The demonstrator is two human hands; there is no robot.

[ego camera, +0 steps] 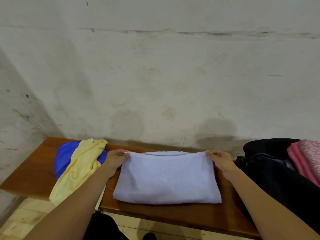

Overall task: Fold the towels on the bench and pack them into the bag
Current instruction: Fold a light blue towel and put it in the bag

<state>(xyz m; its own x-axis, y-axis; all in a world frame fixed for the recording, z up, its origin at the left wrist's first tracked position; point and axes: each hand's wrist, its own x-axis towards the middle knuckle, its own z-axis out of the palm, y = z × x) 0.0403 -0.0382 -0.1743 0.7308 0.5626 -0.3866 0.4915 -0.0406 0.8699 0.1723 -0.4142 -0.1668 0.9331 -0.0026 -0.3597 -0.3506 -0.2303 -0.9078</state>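
Two pink towels (306, 158) (folded) inside the black bag (270, 170).

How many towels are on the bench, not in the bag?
3: the lavender towel in the middle held by both hands, and the yellow towel lying over the blue towel at left. More may be hidden.

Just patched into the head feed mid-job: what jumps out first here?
The pale lavender towel lies folded mid-bench, its far corners pinched by the left hand and right hand. To the left, a yellow towel lies crumpled over a blue towel and hangs off the wooden bench. At right, the black bag already holds pink folded towels.
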